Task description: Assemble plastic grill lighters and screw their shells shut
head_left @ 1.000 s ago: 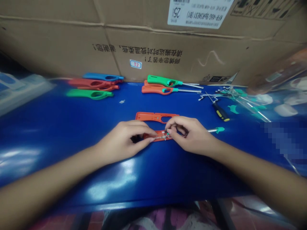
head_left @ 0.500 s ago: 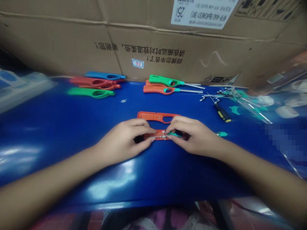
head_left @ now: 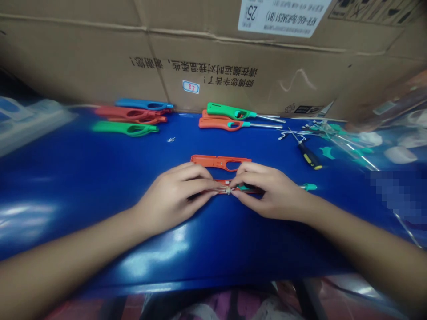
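Note:
An orange lighter half-shell (head_left: pixel 220 181) lies between my hands, mostly covered by my fingers. My left hand (head_left: pixel 182 191) is closed in a pinch on a small clear fuel tank (head_left: pixel 222 190) with a metallic valve end, held over this shell. The closed fingertips of my right hand (head_left: pixel 267 189) meet at the valve end; what they pinch is too small to make out. Under the right hand a teal trigger (head_left: pixel 244 187) shows in part, and a teal nozzle tip (head_left: pixel 310 187) sticks out beyond it. Just behind lies the other orange half-shell (head_left: pixel 207 160), its inside facing up.
Blue, red and green lighter shells (head_left: pixel 126 128) lie at the back left. Green and orange lighters with metal tubes (head_left: pixel 220 123) lie at back centre. Rightward are a screwdriver (head_left: pixel 309 156), white wires and teal parts (head_left: pixel 328 152). A cardboard box (head_left: pixel 100 58) stands along the back.
My left fingers have shifted slightly right with the clear tank, whose valve end now shows more plainly beside my right fingertips. My right hand has barely moved.

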Motion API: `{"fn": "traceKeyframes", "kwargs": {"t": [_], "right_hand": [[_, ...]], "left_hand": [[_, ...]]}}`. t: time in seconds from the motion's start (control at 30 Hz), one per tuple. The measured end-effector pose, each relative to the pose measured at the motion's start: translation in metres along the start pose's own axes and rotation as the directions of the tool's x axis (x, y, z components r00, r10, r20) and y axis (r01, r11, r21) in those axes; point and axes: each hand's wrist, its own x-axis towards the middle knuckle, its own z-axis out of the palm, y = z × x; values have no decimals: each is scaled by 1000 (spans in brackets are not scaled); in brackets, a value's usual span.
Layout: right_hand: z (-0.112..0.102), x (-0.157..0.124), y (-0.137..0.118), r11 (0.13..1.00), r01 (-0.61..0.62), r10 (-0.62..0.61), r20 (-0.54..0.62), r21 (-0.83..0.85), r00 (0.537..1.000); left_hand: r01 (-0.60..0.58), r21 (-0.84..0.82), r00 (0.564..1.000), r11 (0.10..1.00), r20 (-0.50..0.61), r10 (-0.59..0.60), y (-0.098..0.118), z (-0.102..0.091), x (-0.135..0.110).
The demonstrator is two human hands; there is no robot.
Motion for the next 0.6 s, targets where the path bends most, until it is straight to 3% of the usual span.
{"fn": "traceKeyframes", "kwargs": {"t": [0.27, 0.6], "right_hand": [[0, 0, 2, 999, -19, 18, 10, 47, 1000], [0, 0, -2, 998, -13, 13, -10, 62, 1000]], "left_hand": [[-2, 12, 1000, 1000, 9, 2, -3, 2, -1], [-99, 71, 992, 993, -71, 104, 1, -2, 1]]}}
